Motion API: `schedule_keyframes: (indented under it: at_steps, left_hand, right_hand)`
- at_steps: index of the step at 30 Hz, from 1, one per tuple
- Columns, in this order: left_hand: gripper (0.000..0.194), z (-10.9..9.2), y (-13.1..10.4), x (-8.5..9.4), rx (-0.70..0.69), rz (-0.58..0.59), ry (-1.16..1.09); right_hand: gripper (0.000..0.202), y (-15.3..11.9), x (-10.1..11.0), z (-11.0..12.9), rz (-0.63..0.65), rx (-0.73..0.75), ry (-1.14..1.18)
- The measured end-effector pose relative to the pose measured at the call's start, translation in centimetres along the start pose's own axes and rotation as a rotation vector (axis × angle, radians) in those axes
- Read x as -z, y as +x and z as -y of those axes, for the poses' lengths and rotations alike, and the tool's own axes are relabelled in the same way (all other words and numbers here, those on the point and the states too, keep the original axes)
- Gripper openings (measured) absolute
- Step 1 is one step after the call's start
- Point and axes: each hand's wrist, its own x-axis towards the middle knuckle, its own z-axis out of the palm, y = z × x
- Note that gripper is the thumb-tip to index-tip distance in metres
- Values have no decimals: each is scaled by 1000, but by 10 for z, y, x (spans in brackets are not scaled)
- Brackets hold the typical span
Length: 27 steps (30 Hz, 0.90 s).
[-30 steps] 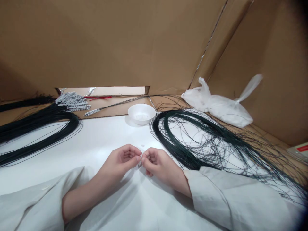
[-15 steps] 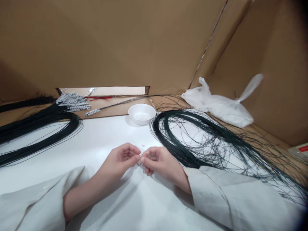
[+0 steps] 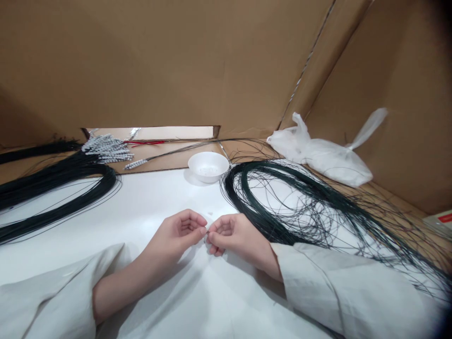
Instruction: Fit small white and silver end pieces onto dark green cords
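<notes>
Over the white table top (image 3: 155,188), my left hand (image 3: 183,230) and my right hand (image 3: 229,233) meet almost fingertip to fingertip. My right hand is closed in a pinch; a short dark tip, looking like the end of a thin wire (image 3: 207,231), shows between thumb and finger. The thumb and forefinger of my left hand are pressed together on something too small to make out. Just beyond the fingertips lies a tiny white piece (image 3: 210,213). Behind it stands a white bowl (image 3: 208,175) with small pale pieces inside.
A coil of dark green wires (image 3: 243,202) spreads along the right. Black wire bundles (image 3: 102,181) with white connector ends (image 3: 106,148) lie at left. One wire with a white beaded end (image 3: 136,164) lies behind. Tied white plastic bags (image 3: 335,160) rest against the cardboard wall (image 3: 399,117).
My right hand has shifted very slightly right, and a dark tip now shows between the fingertips. My left hand stays in place, still pinched.
</notes>
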Motion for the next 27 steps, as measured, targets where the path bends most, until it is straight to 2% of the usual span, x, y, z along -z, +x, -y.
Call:
schedule_keyframes:
  at_steps: [4, 10, 14, 22, 27]
  left_hand:
    - [12, -1, -1, 0, -55, 31, 59]
    - [6, -5, -7, 1, -167, -3, 273]
    - [6, -4, -7, 1, -206, 5, 317]
    - [9, -3, -5, 1, -136, 28, 212]
    - [10, -2, -5, -1, -110, -2, 187]
  right_hand:
    - [4, 1, 0, -2, -2, 19, 0]
    - [5, -1, -3, -2, -38, 18, -11]
    - [5, -2, -4, 1, -62, 4, -23]
    - [6, -5, -6, 0, -91, 28, -57]
    - [6, -6, -8, 1, -137, 32, -72]
